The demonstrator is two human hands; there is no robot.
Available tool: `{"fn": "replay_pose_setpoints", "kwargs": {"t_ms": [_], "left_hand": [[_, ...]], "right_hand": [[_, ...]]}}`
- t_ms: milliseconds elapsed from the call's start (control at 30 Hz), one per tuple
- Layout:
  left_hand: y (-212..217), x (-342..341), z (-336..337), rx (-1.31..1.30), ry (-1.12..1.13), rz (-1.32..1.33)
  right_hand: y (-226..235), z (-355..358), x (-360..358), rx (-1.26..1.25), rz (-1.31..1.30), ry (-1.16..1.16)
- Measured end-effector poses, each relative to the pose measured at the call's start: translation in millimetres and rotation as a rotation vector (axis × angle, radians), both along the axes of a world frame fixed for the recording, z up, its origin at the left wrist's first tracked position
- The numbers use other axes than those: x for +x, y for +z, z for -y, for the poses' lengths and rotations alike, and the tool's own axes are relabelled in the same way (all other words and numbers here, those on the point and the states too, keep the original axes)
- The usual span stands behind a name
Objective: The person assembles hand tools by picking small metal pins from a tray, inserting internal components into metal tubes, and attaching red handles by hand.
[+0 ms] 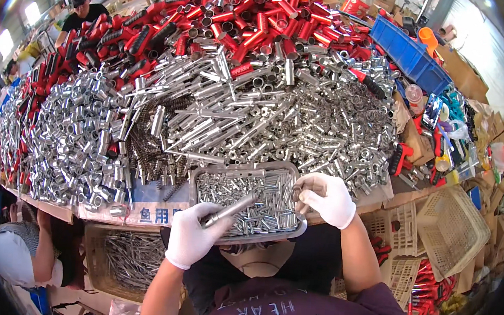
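The person's two white-gloved hands work over a shallow grey metal tray (199, 180) heaped with small silver metal sleeves (260, 203), which sits at the near edge of a long table (50, 207) and overhangs the lap slightly. Beyond the tray's far rim the table is packed: a wide heap of short shiny silver tubes (74, 136) to the left, a patch of dark coiled springs (157, 149) just beside the tray's left corner, thin silver rods and fittings (303, 120) straight ahead, and red-and-black tubular handles (240, 18) across the far side. The only open room is the narrow gap between tray and body. To the right, beige plastic baskets (450, 226) stand below the table edge; to the left, another person's arm (46, 247) leans near a crate of thin metal pins (132, 258). The left hand (193, 236) is closed around a long silver metal rod (229, 209), which slants up and right from the fingers over the tray's near left part. The right hand (327, 199) hovers at the tray's right rim, fingers curled in around a small dark metal piece (304, 192) pinched at the fingertips.
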State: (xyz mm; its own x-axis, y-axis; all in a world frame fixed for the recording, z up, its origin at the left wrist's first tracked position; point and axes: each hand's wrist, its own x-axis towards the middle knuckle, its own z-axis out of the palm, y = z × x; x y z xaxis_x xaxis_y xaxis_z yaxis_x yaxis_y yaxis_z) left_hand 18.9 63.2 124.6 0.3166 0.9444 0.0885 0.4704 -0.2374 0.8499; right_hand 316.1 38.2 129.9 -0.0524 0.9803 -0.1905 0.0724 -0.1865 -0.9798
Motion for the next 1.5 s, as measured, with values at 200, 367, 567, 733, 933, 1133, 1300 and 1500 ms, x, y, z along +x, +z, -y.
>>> {"fn": "replay_pose_setpoints", "kwargs": {"t_ms": [200, 367, 567, 733, 933, 1133, 1300, 1500], "left_hand": [[-15, 33, 2, -0.368, 0.252, 0.533], [-17, 55, -3, -0.413, 0.281, 0.678], [-29, 59, -6, -0.379, 0.163, 0.638], [-13, 74, -10, -0.435, 0.210, 0.730], [2, 78, -9, -0.441, 0.253, 0.864], [20, 106, -15, -0.315, 0.167, 0.835], [20, 113, -24, -0.094, 0.224, 0.755], [15, 109, -26, 0.432, 0.159, 0.125]], "right_hand": [[-18, -1, -17, -0.051, -0.191, -0.085], [-31, 0, -39, -0.076, -0.263, -0.055], [-34, -2, -42, -0.023, -0.297, -0.088], [-31, 1, -40, 0.112, -0.044, -0.124], [-49, -5, -44, 0.454, 0.002, -0.033], [-58, 0, -52, 0.237, -0.536, -0.008], [-45, 10, -28, 0.003, -1.133, 0.110], [-39, 21, -14, 0.755, 0.647, -0.439]]}}
